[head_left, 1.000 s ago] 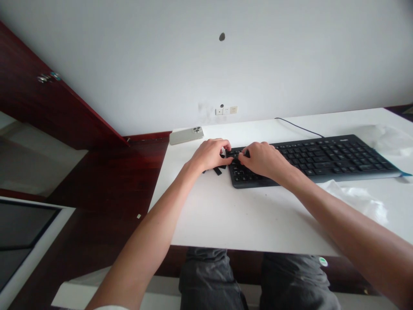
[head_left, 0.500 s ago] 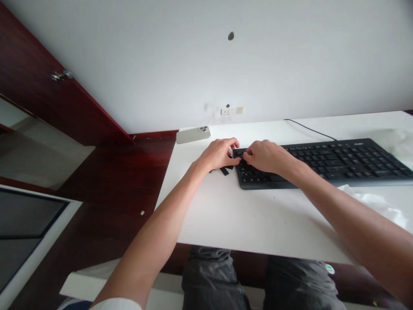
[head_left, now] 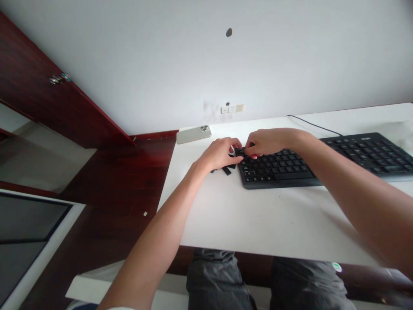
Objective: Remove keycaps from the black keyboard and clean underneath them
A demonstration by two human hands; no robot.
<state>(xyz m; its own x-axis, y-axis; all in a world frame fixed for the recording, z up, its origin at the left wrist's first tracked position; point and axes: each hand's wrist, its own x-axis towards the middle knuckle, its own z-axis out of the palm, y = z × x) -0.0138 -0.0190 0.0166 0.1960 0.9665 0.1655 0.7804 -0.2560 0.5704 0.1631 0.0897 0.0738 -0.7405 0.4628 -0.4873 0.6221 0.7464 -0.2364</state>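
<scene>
The black keyboard (head_left: 284,165) lies on the white table, its left end between my hands. My left hand (head_left: 219,154) curls round its upper left corner, thumb on the near side and fingers on the far side. My right hand (head_left: 263,142) is closed in a pinch over the top left keys. A small dark strip-like piece (head_left: 240,151) sticks out from the right fingertips towards my left hand; its exact kind is unclear. Several loose black strips (head_left: 226,170) lie on the table beside the keyboard's left edge, partly under my left hand.
A phone (head_left: 193,134) lies face down at the table's far left corner. The keyboard's cable (head_left: 314,125) runs back to the table's rear edge. Crumpled white material (head_left: 403,135) sits at the far right. Wall sockets (head_left: 232,109) are behind the table.
My right hand has lifted and moved up, uncovering more keys on the left. A dark piece now shows at its fingertips. My left hand stays at the keyboard's corner.
</scene>
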